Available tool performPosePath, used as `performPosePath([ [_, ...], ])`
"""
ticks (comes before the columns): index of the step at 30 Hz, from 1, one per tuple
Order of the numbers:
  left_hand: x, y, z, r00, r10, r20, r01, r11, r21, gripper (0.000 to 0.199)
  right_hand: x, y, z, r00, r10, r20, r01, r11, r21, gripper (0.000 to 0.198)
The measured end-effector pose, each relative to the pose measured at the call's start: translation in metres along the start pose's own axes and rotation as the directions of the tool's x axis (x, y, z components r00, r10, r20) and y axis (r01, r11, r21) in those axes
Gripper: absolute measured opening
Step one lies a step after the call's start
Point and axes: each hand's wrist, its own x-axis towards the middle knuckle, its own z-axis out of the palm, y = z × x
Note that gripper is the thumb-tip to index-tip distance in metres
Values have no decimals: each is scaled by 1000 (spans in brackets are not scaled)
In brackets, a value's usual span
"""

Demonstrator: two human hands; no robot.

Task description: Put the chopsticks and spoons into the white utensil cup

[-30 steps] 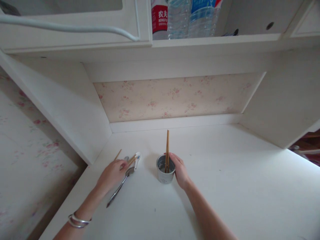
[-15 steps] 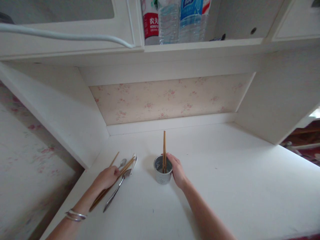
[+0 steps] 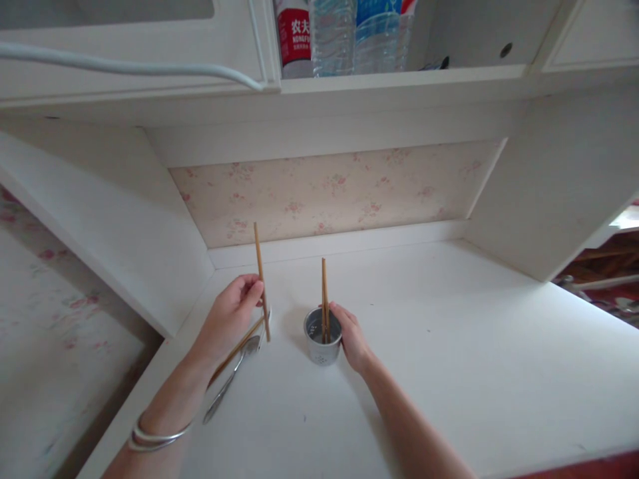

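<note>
My left hand [image 3: 239,303] pinches a wooden chopstick [image 3: 259,259], held nearly upright above the tabletop with its top leaning slightly left. Below that hand lie another chopstick [image 3: 229,360] and a metal spoon [image 3: 224,391], side by side. A white utensil [image 3: 268,316] shows partly behind the held chopstick; its kind is unclear. My right hand [image 3: 352,336] grips the right side of a grey metal utensil holder [image 3: 322,352] with small holes, its thumb and fingers around the rim. Chopsticks [image 3: 325,293] stand upright inside the holder.
The white tabletop [image 3: 424,372] runs back to a floral-papered panel [image 3: 319,199]. Overhead is a shelf edge [image 3: 399,83] with plastic bottles [image 3: 332,40] on it. A pale cable [image 3: 124,66] crosses the upper left cabinet. White side panels [image 3: 559,179] flank the space.
My left hand has lifted a chopstick from the utensils on the left and turned it upright, moving up and right. The right hand stays on the holder.
</note>
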Motion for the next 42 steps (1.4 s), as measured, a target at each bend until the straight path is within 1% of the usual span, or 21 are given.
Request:
performPosePath([
  [2, 4, 19, 22, 998, 63, -11, -64, 989, -130, 34, -1, -1, 1, 1000, -6, -2, 6, 1000, -1, 46],
  [3, 8, 23, 32, 997, 82, -12, -83, 982, -168, 33, -2, -2, 1, 1000, -11, -5, 11, 1000, -1, 47],
  [5, 16, 20, 52, 995, 95, 21, -90, 978, -186, 32, -3, -3, 2, 1000, -13, 0, 13, 1000, 8, 47],
  [7, 22, 5, 68, 994, 84, 76, -74, 990, -122, 30, -3, -4, 2, 1000, -4, 13, 4, 1000, 27, 46],
  [9, 24, -13, 81, 991, 58, 117, -58, 998, -7, 28, -2, -4, 2, 1000, -6, 29, 4, 999, 48, 43],
  [11, 21, -30, 91, 990, 40, 136, -53, 994, 98, 25, -1, -4, 2, 999, -20, 39, 17, 998, 63, 40],
  [13, 16, -41, 97, 986, 34, 162, -61, 985, 160, 23, 0, -4, 1, 998, -39, 45, 36, 997, 68, 37],
  [17, 8, -49, 103, 981, 17, 192, -51, 984, 172, 24, 0, -4, 0, 998, -48, 48, 44, 997, 67, 34],
  [21, 4, -51, 107, 988, -31, 154, 9, 990, 138, 28, -1, -6, 0, 997, -48, 68, 43, 996, 79, 33],
  [25, 0, -53, 110, 993, -11, 114, -4, 991, 136, 30, -1, -7, 1, 995, -59, 83, 51, 995, 85, 33],
  [31, -2, -51, 108, 992, -31, 125, 23, 998, 61, 31, -2, -10, 2, 996, -43, 74, 36, 995, 92, 36],
  [34, -8, -50, 103, 984, -82, 155, 87, 996, -28, 37, -3, -10, 2, 998, -32, 53, 27, 996, 89, 37],
  [37, -21, -54, 100, 964, -139, 225, 184, 965, -190, 48, -3, -10, 2, 999, -25, 45, 21, 997, 75, 38],
  [38, -27, -57, 100, 953, -138, 270, 210, 942, -261, 54, -3, -10, 2, 999, -25, 43, 22, 998, 64, 38],
  [40, -38, -66, 102, 923, -102, 372, 256, 884, -392, 73, -2, -10, 1, 999, -27, 32, 25, 999, 40, 38],
  [42, -47, -75, 108, 905, -44, 423, 265, 837, -480, 91, -3, -9, 0, 999, -35, 25, 35, 999, 13, 37],
])
